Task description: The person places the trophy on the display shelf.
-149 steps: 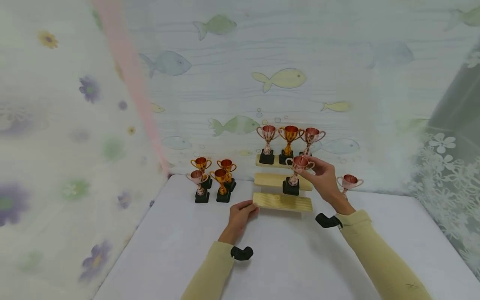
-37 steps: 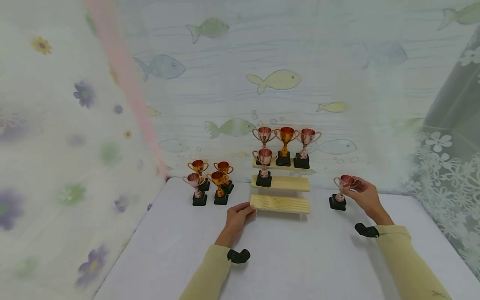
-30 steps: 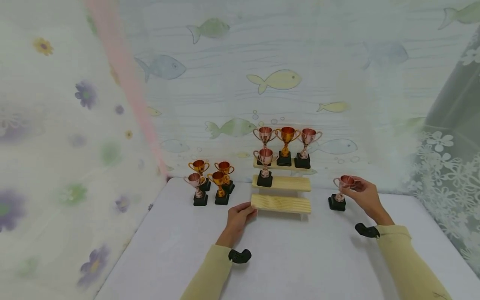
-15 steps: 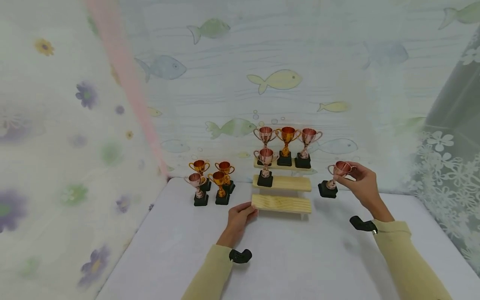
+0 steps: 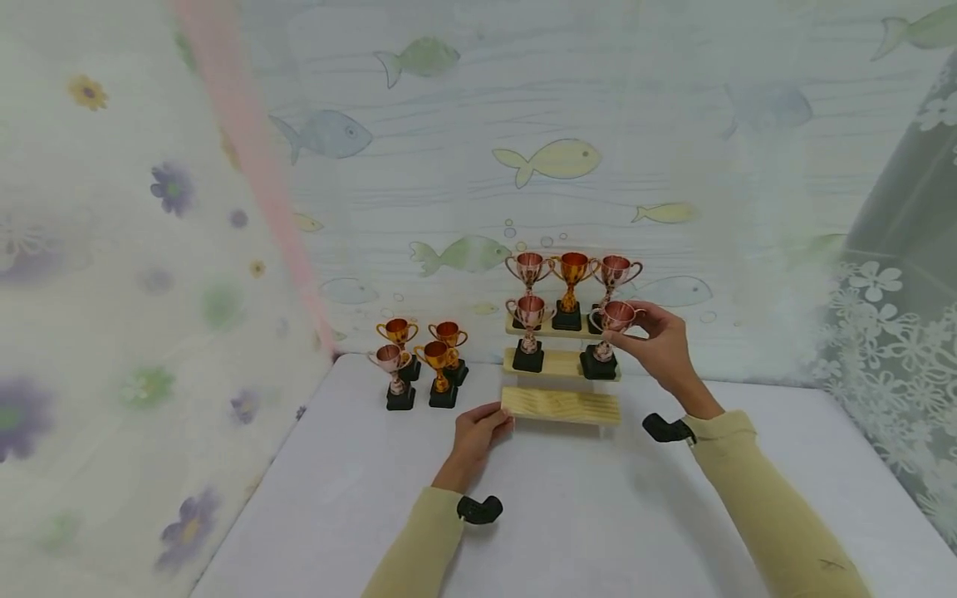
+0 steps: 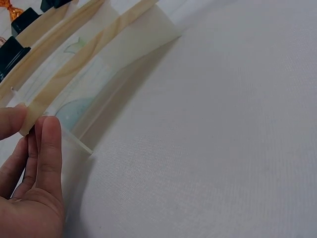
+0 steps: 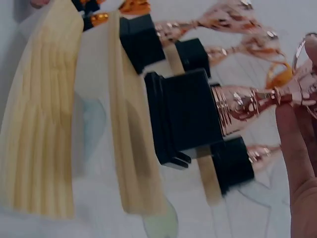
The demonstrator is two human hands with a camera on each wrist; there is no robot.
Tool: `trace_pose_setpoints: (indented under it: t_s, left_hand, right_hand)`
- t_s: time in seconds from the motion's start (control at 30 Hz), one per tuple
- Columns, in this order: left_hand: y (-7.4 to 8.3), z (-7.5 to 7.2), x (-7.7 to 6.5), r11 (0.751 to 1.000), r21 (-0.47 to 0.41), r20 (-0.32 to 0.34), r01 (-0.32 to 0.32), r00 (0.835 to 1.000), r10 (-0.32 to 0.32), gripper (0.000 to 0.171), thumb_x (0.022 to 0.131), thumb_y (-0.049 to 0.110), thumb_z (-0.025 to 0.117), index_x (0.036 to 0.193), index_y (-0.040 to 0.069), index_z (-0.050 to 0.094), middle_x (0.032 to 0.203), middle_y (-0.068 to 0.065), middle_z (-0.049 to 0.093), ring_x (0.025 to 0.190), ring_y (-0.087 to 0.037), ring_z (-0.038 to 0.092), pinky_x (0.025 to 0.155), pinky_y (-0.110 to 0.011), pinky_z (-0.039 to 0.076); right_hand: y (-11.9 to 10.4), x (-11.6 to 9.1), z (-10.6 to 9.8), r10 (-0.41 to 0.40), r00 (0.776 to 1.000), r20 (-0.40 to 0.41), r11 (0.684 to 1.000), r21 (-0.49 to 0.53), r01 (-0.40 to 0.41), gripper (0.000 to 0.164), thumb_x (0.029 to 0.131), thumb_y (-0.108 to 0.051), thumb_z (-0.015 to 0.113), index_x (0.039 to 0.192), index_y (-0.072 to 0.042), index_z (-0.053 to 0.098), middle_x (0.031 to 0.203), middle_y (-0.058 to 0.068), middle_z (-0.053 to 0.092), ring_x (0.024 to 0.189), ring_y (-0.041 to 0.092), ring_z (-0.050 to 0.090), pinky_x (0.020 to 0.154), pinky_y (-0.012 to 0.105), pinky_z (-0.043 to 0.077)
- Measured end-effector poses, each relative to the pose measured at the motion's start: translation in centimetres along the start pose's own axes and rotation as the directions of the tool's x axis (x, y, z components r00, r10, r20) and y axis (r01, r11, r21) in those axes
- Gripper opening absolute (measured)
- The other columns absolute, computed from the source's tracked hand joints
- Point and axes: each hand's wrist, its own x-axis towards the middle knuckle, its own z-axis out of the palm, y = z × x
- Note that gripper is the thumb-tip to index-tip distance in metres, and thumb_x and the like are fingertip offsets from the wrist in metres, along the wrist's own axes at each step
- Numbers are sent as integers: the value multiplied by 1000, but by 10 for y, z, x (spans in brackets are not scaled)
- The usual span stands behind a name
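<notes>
In the head view my right hand (image 5: pixel 664 347) holds a small rose-gold trophy (image 5: pixel 617 318) by its cup. Its black base (image 7: pixel 190 114) is close over the right end of the middle step in the right wrist view. My left hand (image 5: pixel 473 440) pinches the left end of the lowest step of a three-tier wooden stand (image 5: pixel 561 405), thumb above and fingers beneath in the left wrist view. On the middle step's left end stands another rose-gold trophy (image 5: pixel 529 320). The top step carries a gold trophy (image 5: pixel 573 274) between two rose-gold ones; the held trophy partly overlaps the right one.
Left of the stand, on the white tabletop (image 5: pixel 359 498), stand several trophies: a rose-gold one (image 5: pixel 394 365) in front and gold ones (image 5: pixel 439 365) beside and behind it. A fish-patterned cloth (image 5: pixel 419 191) hangs behind, and a lace-like floral cloth (image 5: pixel 882 349) at the right.
My right hand has put one rose-gold trophy on the middle step, then lifted another from the table at the right and carried it left to the stand. My left hand stays at the lowest step.
</notes>
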Motion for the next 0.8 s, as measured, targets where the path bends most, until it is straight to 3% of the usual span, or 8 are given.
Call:
trace_pose_setpoints:
  t_s: [0.2, 0.5, 0.73, 0.8]
  left_hand:
    - [-1, -1, 1, 1000, -7, 8, -8, 1000, 8, 35, 96, 8, 70, 128, -6, 64, 112, -17, 69, 89, -15, 71, 88, -30, 61]
    - [-1, 1, -3, 1000, 3, 9, -7, 1000, 7, 34, 97, 7, 69, 128, -7, 64, 113, -18, 69, 90, -16, 71, 89, -30, 61]
    - [-1, 0, -1, 1000, 14, -4, 18, 1000, -18, 34, 98, 9, 69, 129, -3, 65, 115, -17, 68, 91, -16, 71, 90, -30, 61]
    - [-1, -1, 0, 1000, 15, -6, 16, 1000, -16, 34, 98, 9, 69, 129, -3, 65, 114, -17, 68, 91, -15, 70, 90, -30, 61]
  right_hand:
    - [-2, 8, 28, 30, 999, -15, 999, -33, -31, 47, 85, -2, 81, 127, 7, 63, 97, -17, 67, 89, 2, 63, 75, 14, 53]
    - [-22, 9, 43, 88, 996, -6, 993, -80, -88, 48, 85, -5, 81, 128, 7, 63, 91, 12, 68, 78, 9, 62, 65, 15, 50]
    - [-21, 11, 44, 84, 996, 0, 994, -76, -84, 48, 85, -4, 81, 128, 7, 63, 87, 4, 68, 77, 12, 62, 64, 17, 51]
    - [-10, 14, 44, 80, 997, -4, 994, -69, -80, 48, 85, -7, 82, 128, 4, 64, 86, 0, 67, 77, 11, 62, 64, 17, 51]
